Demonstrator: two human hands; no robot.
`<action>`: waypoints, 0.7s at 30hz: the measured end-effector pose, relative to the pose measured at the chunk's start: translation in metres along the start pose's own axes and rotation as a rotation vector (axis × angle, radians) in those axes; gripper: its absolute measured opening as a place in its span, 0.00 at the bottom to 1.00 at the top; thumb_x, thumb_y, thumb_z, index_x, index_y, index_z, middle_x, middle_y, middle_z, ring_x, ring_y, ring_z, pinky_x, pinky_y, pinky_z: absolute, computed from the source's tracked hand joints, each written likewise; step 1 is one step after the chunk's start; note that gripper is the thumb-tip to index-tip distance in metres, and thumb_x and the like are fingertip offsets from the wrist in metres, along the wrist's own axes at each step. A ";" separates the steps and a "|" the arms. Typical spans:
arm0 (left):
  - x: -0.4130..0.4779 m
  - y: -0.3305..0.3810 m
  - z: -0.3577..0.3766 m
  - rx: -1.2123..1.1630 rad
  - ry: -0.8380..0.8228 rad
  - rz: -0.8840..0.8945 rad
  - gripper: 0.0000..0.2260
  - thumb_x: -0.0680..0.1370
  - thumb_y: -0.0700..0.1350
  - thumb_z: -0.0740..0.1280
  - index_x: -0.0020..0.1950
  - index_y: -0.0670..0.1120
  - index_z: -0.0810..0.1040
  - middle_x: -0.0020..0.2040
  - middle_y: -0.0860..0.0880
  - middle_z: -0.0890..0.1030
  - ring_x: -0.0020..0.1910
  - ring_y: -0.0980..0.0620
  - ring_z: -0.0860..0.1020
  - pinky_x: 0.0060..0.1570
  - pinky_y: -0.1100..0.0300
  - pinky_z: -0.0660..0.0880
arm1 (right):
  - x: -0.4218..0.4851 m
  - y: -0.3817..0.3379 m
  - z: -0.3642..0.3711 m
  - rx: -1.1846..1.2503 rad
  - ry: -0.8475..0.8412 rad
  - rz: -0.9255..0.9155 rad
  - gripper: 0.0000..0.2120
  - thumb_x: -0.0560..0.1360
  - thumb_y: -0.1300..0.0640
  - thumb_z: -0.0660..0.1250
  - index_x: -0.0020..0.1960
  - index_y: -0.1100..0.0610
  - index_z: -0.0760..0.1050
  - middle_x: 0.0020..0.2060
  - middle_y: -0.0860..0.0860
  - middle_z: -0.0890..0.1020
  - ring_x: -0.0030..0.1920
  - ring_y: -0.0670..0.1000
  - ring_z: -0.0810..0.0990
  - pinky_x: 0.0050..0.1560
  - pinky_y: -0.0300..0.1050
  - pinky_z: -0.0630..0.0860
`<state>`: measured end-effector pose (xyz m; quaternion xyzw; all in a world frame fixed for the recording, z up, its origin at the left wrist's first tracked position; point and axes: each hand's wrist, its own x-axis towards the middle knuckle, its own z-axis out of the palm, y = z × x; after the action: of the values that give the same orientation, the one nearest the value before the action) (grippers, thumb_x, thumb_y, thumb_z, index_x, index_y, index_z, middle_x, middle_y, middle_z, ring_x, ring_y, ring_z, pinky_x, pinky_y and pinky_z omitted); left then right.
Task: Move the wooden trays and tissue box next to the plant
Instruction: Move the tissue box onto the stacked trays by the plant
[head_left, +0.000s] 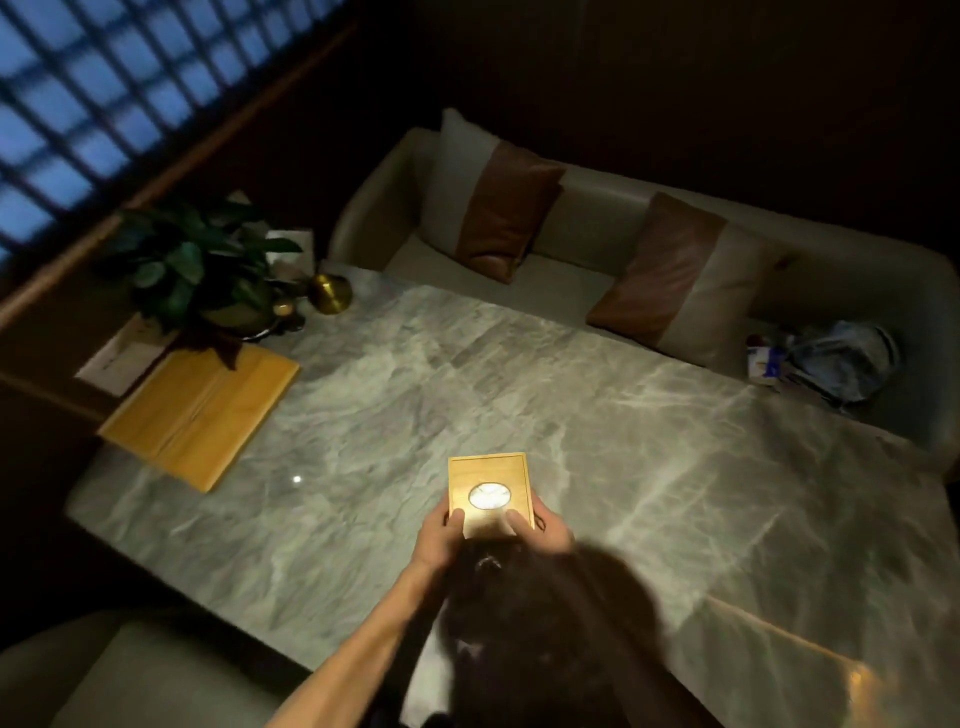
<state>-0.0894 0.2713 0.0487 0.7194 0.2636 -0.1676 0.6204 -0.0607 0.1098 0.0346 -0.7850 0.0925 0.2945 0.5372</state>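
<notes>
The tissue box (491, 493) is in your grip at the near middle of the marble table (519, 374), your left hand (441, 538) closed on its near left corner and your right hand (545, 527) closed on its near right corner, thumbs pressed on the lid. You hold it only by the near end, so the far end hangs out unsupported; if your thumbs slacken on the smooth wood it could tip forward and knock down onto the stone. Whether it is lifted clear or resting on the table is hard to tell from above. The path runs left and away toward the plant (197, 270), where the wooden trays (200, 413) already lie flat just beside the pot, under an overhanging leaf. Crowd that corner and you could brush the foliage or nudge the brass ornament (330, 293) (it sits right beside the pot). The box itself is a pale golden wood rectangle with a raised border and an oval opening showing white tissue.
</notes>
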 end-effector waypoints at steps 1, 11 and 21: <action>-0.002 -0.003 -0.021 -0.031 -0.002 0.015 0.20 0.78 0.46 0.62 0.67 0.39 0.73 0.58 0.48 0.83 0.60 0.47 0.81 0.53 0.64 0.78 | 0.001 -0.009 0.020 -0.012 0.008 -0.022 0.21 0.78 0.53 0.68 0.70 0.47 0.73 0.59 0.51 0.84 0.60 0.53 0.82 0.66 0.52 0.76; -0.011 -0.071 -0.255 -0.166 0.411 -0.158 0.19 0.74 0.32 0.60 0.64 0.41 0.76 0.47 0.49 0.81 0.50 0.49 0.79 0.44 0.66 0.76 | 0.040 -0.104 0.256 -0.223 -0.244 -0.098 0.25 0.78 0.54 0.68 0.74 0.54 0.70 0.66 0.49 0.79 0.67 0.48 0.76 0.67 0.36 0.69; -0.050 -0.159 -0.381 -0.338 0.629 -0.230 0.18 0.79 0.47 0.65 0.68 0.45 0.75 0.62 0.46 0.82 0.61 0.47 0.79 0.63 0.53 0.75 | 0.044 -0.132 0.431 -0.435 -0.570 -0.197 0.23 0.81 0.55 0.64 0.75 0.52 0.67 0.65 0.47 0.77 0.67 0.49 0.73 0.66 0.41 0.67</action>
<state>-0.2556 0.6515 0.0154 0.5886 0.5445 0.0389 0.5963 -0.1207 0.5578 0.0068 -0.7722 -0.2015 0.4612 0.3878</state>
